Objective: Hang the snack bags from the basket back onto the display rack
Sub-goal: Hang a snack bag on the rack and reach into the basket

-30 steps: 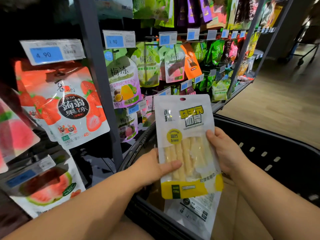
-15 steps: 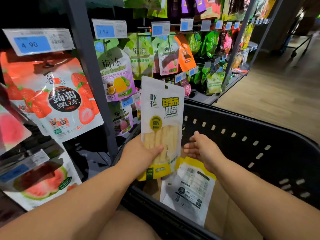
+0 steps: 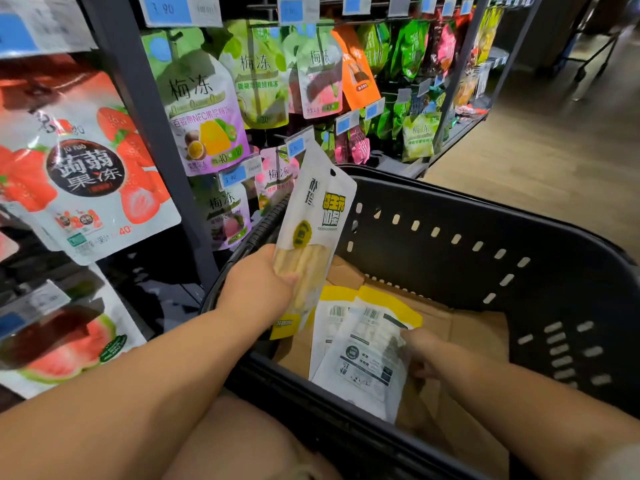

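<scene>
My left hand (image 3: 263, 289) grips a white and yellow snack bag (image 3: 317, 216) upright above the left rim of the black basket (image 3: 485, 244). Its hang hole points up toward the display rack (image 3: 152, 140). Down inside the basket, my right hand (image 3: 420, 351) pinches the right edge of another snack bag (image 3: 367, 358), which lies back side up. A third bag (image 3: 329, 317) lies partly under that one, also face down.
Brown cardboard (image 3: 467, 327) lines the basket floor. The rack at left and behind carries many hanging jelly pouches (image 3: 204, 112) with blue price tags (image 3: 235, 176). Wooden floor (image 3: 554, 150) stretches to the right of the basket.
My right hand let go of the upright bag and dropped into the basket onto a face-down bag. My left hand alone carried the upright bag left, tilting it toward the rack.
</scene>
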A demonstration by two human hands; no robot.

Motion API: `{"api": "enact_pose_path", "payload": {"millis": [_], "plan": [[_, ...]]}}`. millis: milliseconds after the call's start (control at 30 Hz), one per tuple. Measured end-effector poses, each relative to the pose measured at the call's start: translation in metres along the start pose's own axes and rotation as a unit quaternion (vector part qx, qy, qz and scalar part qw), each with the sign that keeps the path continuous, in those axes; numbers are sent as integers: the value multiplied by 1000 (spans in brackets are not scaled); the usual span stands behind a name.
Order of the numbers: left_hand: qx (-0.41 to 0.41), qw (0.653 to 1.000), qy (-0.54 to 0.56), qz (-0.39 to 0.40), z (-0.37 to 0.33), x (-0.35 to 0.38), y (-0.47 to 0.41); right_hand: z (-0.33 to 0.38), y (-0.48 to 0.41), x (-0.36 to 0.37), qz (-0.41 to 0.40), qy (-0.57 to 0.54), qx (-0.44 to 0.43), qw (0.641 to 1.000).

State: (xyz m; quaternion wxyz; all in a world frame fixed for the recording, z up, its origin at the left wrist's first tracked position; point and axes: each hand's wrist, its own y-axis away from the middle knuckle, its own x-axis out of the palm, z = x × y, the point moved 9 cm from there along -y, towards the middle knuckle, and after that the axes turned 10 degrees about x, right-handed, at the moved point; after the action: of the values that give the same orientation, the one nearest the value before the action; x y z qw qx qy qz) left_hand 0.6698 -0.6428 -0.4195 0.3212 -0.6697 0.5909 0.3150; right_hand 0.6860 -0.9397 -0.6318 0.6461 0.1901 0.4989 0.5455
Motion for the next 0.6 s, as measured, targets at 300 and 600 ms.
{"api": "enact_pose_path", "payload": {"millis": [300, 600], "plan": [[4, 1000, -8, 0, -1, 0, 1, -14, -1, 16, 36, -55, 34, 997], [-1, 1000, -1, 9, -1, 2, 3, -22, -16, 33, 61, -128, 28, 989]]}}
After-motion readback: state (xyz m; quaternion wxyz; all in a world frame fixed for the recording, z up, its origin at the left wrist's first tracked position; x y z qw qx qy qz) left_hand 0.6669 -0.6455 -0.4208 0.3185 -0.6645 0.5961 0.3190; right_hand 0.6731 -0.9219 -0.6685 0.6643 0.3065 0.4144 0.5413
